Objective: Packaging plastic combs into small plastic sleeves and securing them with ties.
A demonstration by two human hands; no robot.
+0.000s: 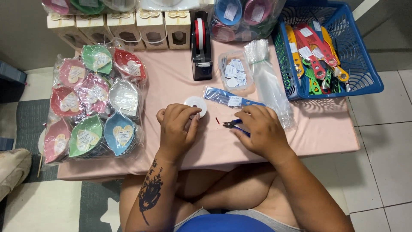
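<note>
left hand (178,124) curled, pinching white spool (196,104) at its far-right edge | right hand (261,129) closed on blue cutters (235,125), long axis left-right, tips toward left hand | pink surface (171,81) | blue comb (231,99) just beyond

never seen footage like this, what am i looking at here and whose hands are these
This is one picture from a camera worn on a person's head, looking down, so both hands are that person's own. They sit at a low table covered in pink cloth.

The left hand rests its fingers on a small white round spool. The right hand lies over small blue-handled cutters; whether it grips them is hard to tell.

Nearby lie a blue comb in a clear sleeve, a black tape dispenser, a clear tub of paper tags, bagged leaf-shaped dishes, and a blue basket of coloured combs.
</note>
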